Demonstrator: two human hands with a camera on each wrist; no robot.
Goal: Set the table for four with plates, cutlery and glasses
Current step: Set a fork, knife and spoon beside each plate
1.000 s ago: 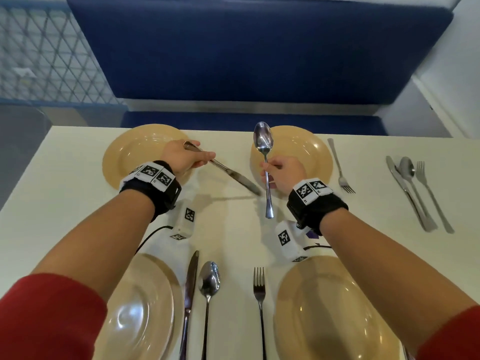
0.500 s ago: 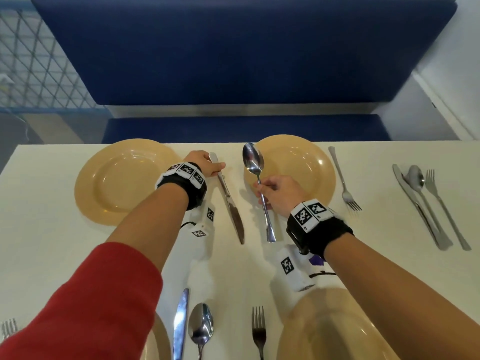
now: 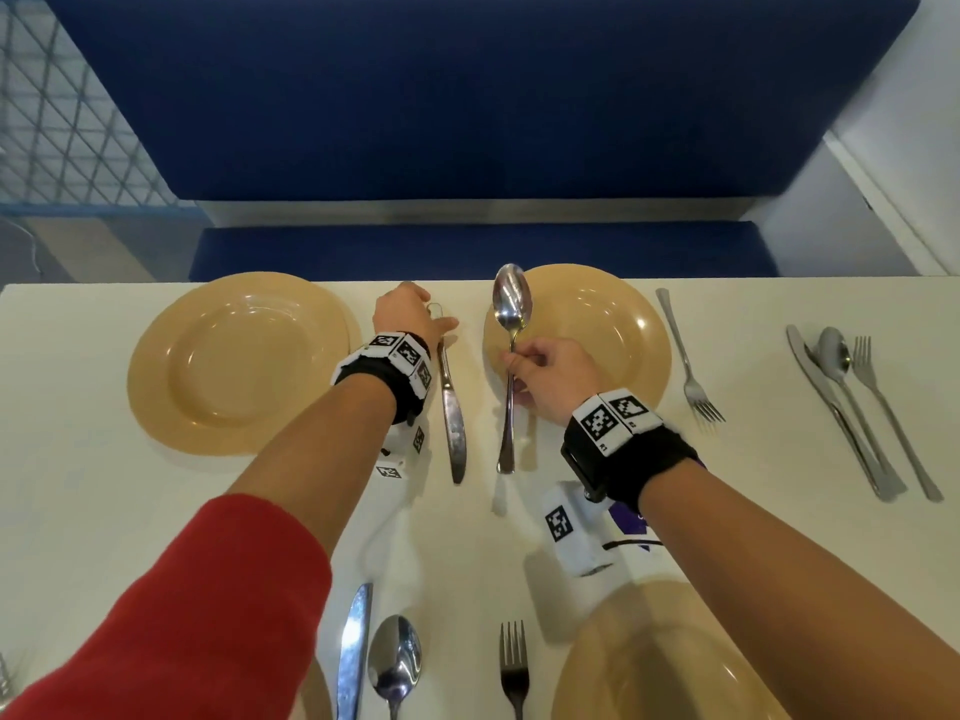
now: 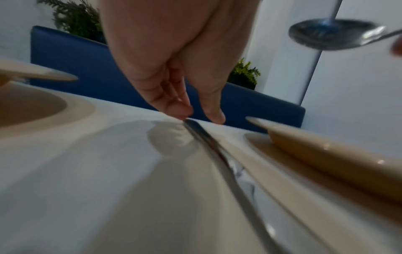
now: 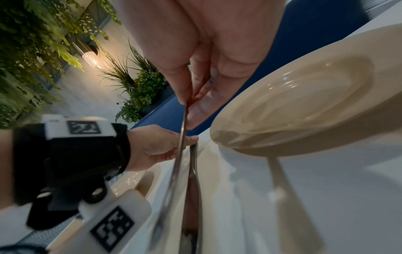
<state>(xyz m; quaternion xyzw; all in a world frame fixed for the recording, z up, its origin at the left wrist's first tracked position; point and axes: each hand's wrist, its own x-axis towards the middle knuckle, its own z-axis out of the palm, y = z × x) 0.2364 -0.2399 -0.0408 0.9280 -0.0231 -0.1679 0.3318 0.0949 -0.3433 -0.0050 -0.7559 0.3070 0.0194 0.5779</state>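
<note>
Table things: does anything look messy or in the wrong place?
Yes. At the far right a knife, spoon and fork lie bunched, knife and spoon crossing, with no plate in view beside them.

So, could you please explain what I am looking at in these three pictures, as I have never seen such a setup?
There is no machine here: a person sets a table with bare hands, wearing black wristbands with checkered markers and small cameras. The wide picture comes from a camera on the head, looking down. The other two come from the wrists, looking along the fingers. On the cream table stand round tan plates with steel cutlery beside them. The left hand touches the handle end of a steel table knife, which lies flat between the two far plates. The right hand pinches a steel spoon by its handle, with the bowl raised in the air.
</note>
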